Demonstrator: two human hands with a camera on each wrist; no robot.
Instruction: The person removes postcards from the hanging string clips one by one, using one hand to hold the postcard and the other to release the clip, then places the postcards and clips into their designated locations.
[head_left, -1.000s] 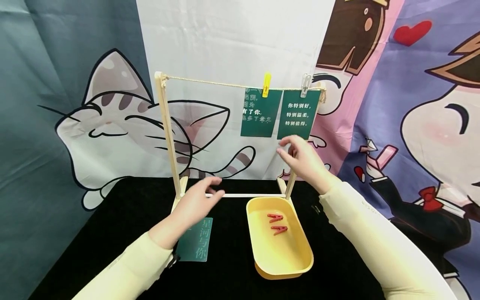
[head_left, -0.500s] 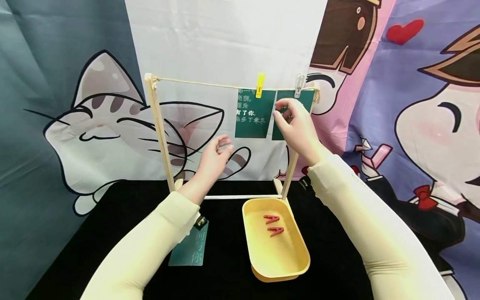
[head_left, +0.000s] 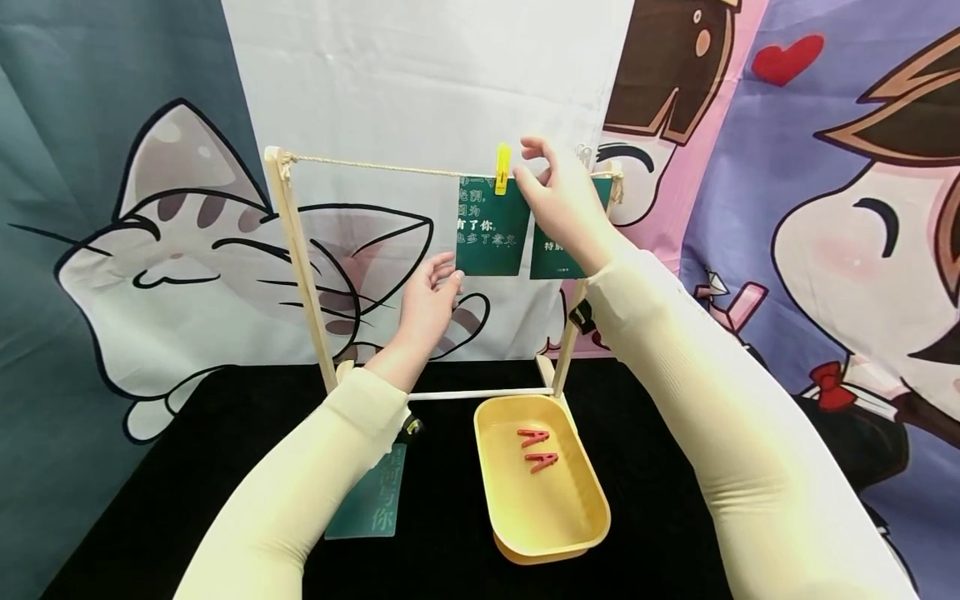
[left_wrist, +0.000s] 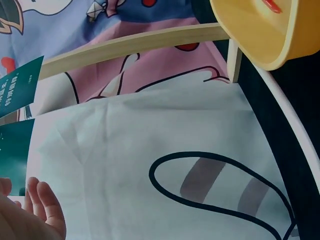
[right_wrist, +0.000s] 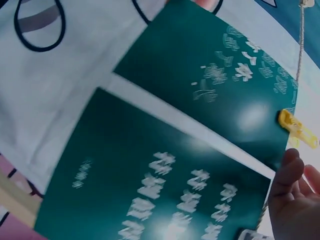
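A yellow clothespin (head_left: 502, 169) clips a green card (head_left: 491, 237) to the rope (head_left: 375, 166). The left hand (head_left: 427, 300) is at the card's lower corner, whether pinching I cannot tell; the right hand (head_left: 560, 198), fingers parted and empty, is just beside the clothespin.

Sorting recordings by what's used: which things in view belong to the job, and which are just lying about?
Job, it seems: left hung card by the left hand, yellow clip by the right hand, right hung card, clear clip, cord, frame; probably matching loose card, tub, red clips.

Setting only: backdrop, black cloth.
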